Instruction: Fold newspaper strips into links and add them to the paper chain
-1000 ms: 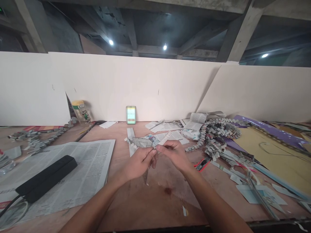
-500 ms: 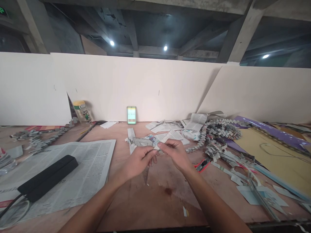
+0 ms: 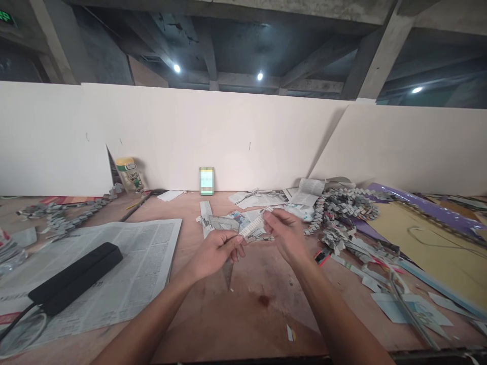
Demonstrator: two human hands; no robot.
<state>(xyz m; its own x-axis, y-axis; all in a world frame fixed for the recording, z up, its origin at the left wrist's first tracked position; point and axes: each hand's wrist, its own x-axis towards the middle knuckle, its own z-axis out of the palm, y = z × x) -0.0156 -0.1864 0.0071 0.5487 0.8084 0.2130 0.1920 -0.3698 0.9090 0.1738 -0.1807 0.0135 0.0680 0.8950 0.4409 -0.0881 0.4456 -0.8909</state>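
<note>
Between fingertips, paper strip (narrow)

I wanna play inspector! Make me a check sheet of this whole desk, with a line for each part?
Surface: brown table with a dark stain.
Things in hand: one printed paper strip, slanting between the hands.
Clutter: folded paper chains piled at right, newspaper at left under a black box, a small scrap near the front edge.
Hands: left hand pinches the strip's lower end; right hand pinches near its upper end.
Cables: a black cord from the box, with a pale cord beside it.
Surroundings: white boards behind, lit phone upright in front of them, lamps beyond.
</note>
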